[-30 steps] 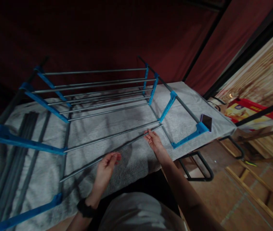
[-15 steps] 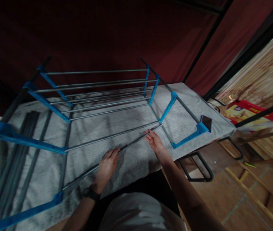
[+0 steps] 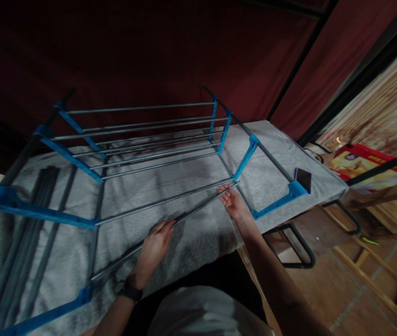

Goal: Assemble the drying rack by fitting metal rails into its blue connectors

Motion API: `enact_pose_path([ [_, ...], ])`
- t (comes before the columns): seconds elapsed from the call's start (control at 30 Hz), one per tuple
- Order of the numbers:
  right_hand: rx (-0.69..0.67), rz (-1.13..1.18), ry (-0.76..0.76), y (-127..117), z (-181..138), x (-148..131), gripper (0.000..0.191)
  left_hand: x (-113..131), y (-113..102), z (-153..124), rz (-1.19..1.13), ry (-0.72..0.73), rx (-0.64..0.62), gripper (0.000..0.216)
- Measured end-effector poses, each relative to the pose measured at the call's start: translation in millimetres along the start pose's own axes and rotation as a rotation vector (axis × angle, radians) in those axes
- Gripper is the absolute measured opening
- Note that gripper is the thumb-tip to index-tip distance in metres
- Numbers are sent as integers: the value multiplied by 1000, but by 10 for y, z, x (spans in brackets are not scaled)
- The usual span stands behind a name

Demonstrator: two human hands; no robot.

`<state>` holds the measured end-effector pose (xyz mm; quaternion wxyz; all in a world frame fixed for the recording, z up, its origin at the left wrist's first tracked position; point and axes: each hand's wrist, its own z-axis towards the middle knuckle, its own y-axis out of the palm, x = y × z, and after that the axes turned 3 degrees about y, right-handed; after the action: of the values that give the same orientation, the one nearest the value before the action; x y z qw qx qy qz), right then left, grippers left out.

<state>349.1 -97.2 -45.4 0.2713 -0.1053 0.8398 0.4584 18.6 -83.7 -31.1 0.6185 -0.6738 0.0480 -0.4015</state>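
A thin grey metal rod (image 3: 194, 212) slants across the front of a rack frame made of grey tubes and blue plastic brackets. My left hand (image 3: 156, 243) is wrapped over the rod near its middle. Closer to its right end, my right hand (image 3: 232, 200) holds it with the fingers from below. The rod's left end meets the front left blue bracket (image 3: 85, 294). Its right end lies near the foot of another blue bracket (image 3: 243, 158), apart from the front right blue bracket (image 3: 278, 200). Several rods (image 3: 163, 200) span the frame behind.
Loose grey tubes (image 3: 26, 252) lie on the grey cloth (image 3: 184, 247) at the left. A phone (image 3: 303, 180) rests by the right bracket. Beyond the table are a black metal frame (image 3: 298, 247), a red and yellow box (image 3: 369, 165) and a wooden frame (image 3: 373, 280) on the floor.
My right hand has shifted slightly right along with the rod's right end. The view has turned a little; my left hand keeps its hold.
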Motion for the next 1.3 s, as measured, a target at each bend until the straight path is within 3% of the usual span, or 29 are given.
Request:
enact_pose_path([
  [0.37,127,15,22,83,78,85,9,-122,-38,180,-73,-91,-24,30],
  [0.73,96,-86,-29,40,33,54,7,-204,59,202,-72,-53,-5,37],
  [1.3,132,-97,-51,111,11,-7,7,-86,-117,174,22,-47,-46,42],
])
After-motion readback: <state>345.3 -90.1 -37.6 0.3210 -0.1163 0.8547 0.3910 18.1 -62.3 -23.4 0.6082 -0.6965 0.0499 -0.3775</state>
